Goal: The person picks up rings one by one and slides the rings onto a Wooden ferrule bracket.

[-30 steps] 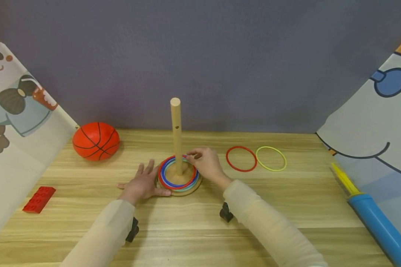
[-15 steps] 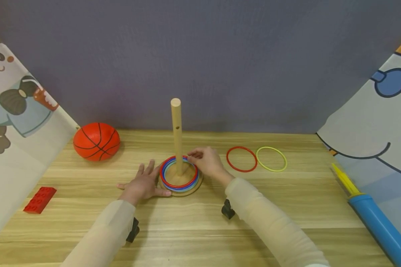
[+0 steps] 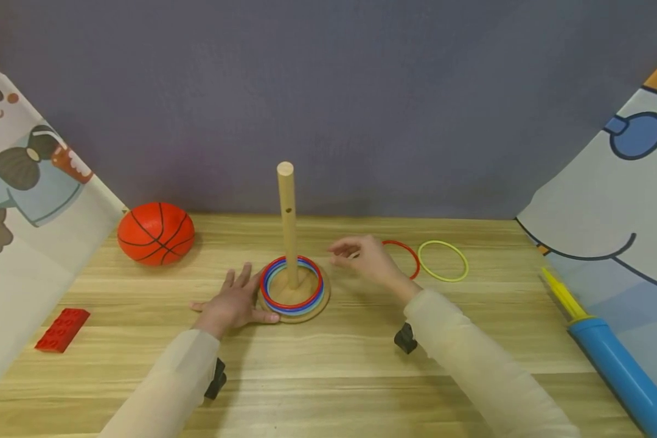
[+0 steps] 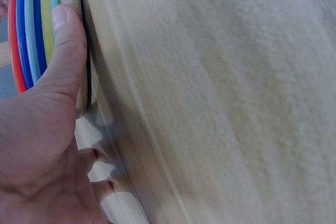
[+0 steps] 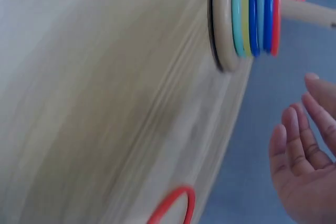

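Note:
A wooden post (image 3: pixel 288 225) stands upright on a round base (image 3: pixel 322 305). Several coloured rings lie stacked around its foot, a red ring (image 3: pixel 292 308) on top; the left wrist view shows blue, light blue, yellow and teal rings (image 4: pixel 34 30) too. My left hand (image 3: pixel 231 305) is spread at the base's left side, its thumb against the base and the lower rings. To the right of the stack, my right hand (image 3: pixel 369 260) hovers with loosely bent fingers and holds nothing. It partly hides a second red ring (image 3: pixel 418 263) on the table, beside a yellow ring (image 3: pixel 441 242).
A toy basketball (image 3: pixel 156 234) sits at the back left, with a red building block (image 3: pixel 62 330) nearer the front. A blue hand pump (image 3: pixel 615 359) with a yellow nozzle lies along the right side. A grey wall (image 3: pixel 328 109) rises behind the table.
My right hand has left the stack and moved right, now covering part of the loose red ring. The top red ring settled level on the stack. My left hand stays in place.

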`<state>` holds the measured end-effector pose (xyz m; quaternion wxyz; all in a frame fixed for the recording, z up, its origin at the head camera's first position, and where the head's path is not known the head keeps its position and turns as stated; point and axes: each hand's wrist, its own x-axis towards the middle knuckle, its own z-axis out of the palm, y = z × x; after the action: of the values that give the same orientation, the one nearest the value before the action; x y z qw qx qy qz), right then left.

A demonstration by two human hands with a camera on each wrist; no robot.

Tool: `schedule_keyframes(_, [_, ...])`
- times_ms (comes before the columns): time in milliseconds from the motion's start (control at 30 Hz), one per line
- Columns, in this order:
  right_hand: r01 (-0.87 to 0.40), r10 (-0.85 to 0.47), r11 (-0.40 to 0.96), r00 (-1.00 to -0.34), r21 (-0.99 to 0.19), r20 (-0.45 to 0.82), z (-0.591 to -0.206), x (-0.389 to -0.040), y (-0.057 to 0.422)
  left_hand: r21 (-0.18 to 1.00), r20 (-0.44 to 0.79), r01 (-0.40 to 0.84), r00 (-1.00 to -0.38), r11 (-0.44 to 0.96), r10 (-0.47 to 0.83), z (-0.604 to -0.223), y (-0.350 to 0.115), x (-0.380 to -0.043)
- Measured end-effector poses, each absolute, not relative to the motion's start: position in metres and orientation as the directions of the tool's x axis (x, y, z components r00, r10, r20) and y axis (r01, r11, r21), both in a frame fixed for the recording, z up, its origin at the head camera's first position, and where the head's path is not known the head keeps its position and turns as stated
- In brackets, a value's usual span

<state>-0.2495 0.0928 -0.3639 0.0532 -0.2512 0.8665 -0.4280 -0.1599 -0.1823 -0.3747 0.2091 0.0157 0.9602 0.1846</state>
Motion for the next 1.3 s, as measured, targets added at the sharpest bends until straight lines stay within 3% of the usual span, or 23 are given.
schedule_keyframes(300, [-0.378, -0.469, 0.567, -0.879, -0.732, 0.091, -0.357, -0.261, 0.127, 0.363, -0.39, -0.056, -0.916, 0.93, 0.098, -0.375, -0.186, -0.158])
schedule_keyframes(600, [-0.335, -0.466, 0.534, -0.883, -0.776, 0.06, -0.368, -0.277, 0.163, 0.354, -0.391, -0.053, -0.916, 0.934, 0.096, -0.378, -0.183, -0.158])
schedule_keyframes(900, [-0.355, -0.457, 0.609, -0.888, -0.709, 0.052, -0.368, -0.293, 0.186, 0.354, -0.394, -0.062, -0.915, 0.933, 0.088, -0.378, -0.182, -0.158])
schedule_keyframes(1300, [-0.248, -0.41, 0.647, -0.911, -0.721, -0.054, -0.366, -0.314, 0.202, 0.33, -0.384, -0.058, -0.92, 0.942, 0.078, -0.376, -0.18, -0.158])
